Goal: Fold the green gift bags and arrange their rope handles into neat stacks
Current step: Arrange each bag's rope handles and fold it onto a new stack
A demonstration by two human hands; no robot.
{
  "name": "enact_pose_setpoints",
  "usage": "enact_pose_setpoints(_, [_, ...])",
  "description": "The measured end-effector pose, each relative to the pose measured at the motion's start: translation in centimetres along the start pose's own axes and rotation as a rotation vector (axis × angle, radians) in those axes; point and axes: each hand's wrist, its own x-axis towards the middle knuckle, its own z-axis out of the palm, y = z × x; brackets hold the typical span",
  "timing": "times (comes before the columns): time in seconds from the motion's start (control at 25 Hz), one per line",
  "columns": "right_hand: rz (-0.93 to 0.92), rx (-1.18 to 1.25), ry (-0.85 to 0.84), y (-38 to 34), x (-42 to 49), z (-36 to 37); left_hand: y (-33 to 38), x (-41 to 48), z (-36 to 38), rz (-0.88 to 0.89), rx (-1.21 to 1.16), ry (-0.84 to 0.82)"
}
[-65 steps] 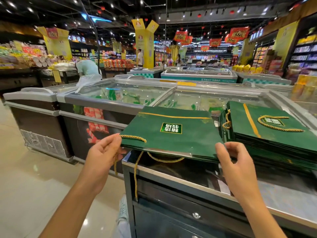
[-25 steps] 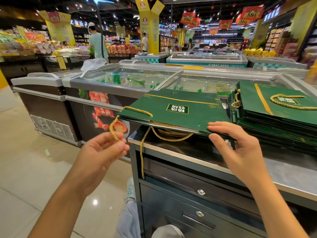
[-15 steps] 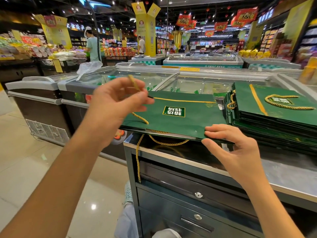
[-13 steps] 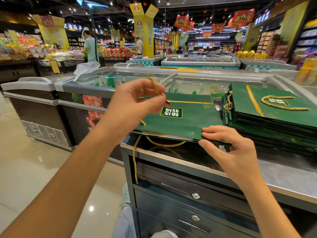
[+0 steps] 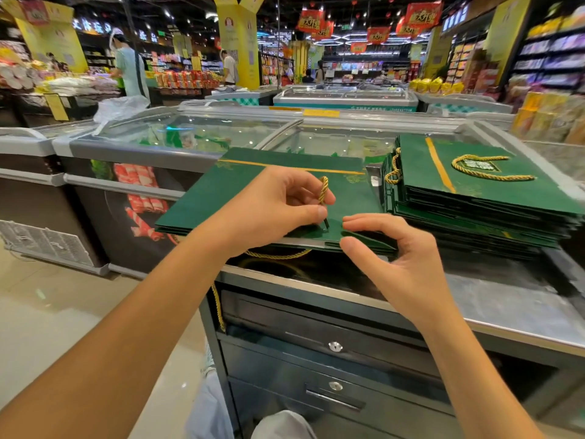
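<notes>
Left grip point(image 5: 278, 204) pinches the rope point(image 5: 323, 188) and right grip point(image 5: 402, 261) pinches the bag point(image 5: 228, 198) at the bench point(image 5: 506, 299) front edge. We should lay the rope flat on top, untwisted.

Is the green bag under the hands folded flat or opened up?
Folded flat: the green bag lies level on the steel counter, edges pressed thin, no interior showing.

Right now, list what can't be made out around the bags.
All in the head view:
- Middle of the bag: covered by the left hand.
- The rope: its run inside that hand's pinch is hidden.
- Near corner of the bag: behind the right hand gripping it.
- The stack: right end cut by the frame edge; label print blurred.
</notes>
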Motion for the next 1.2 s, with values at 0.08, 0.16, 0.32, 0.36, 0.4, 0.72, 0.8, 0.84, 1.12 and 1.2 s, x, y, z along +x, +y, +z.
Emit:
enact_pose_setpoints(0.08, [-0.012, -0.02, 0.015, 0.0, -0.1, 0.0, -0.1, 0.0, 0.0, -0.012, 0.0, -0.003])
enact_pose_setpoints(0.16, [-0.042, -0.038, 0.021, 0.0, -0.1, 0.1, -0.1, 0.0, 0.0, -0.019, 0.015, -0.005])
enact_pose_setpoints(0.32, [-0.072, -0.044, 0.032, -0.1, -0.2, 0.2, 0.2, 0.2, -0.1, -0.045, 0.066, -0.009])
enact_pose_setpoints(0.36, [-0.074, -0.051, 0.036, -0.1, -0.2, 0.2, 0.4, 0.2, -0.2, -0.054, 0.078, -0.018])
enact_pose_setpoints(0.4, [-0.075, -0.056, 0.041, 0.0, -0.2, 0.2, 0.5, 0.3, -0.4, -0.06, 0.09, -0.031])
enact_pose_setpoints(0.72, [-0.065, -0.052, 0.033, 0.1, -0.1, 0.2, 1.9, 1.7, -0.6, -0.075, 0.248, -0.165])
enact_pose_setpoints(0.8, [-0.062, -0.037, 0.042, 0.0, 0.0, 0.2, 2.0, 1.7, -0.5, -0.101, 0.259, -0.127])
enact_pose_setpoints(0.84, [-0.062, -0.034, 0.049, 0.0, 0.0, 0.2, 2.0, 1.5, -0.4, -0.114, 0.287, -0.093])
enact_pose_setpoints(1.12, [-0.053, -0.015, 0.049, 0.0, 0.1, 0.2, 1.0, -3.1, 1.6, 0.226, 0.456, 0.426])
enact_pose_setpoints(1.2, [-0.038, -0.008, 0.016, 0.1, 0.1, 0.3, 0.0, -4.8, 3.5, 0.29, 0.551, 0.552])
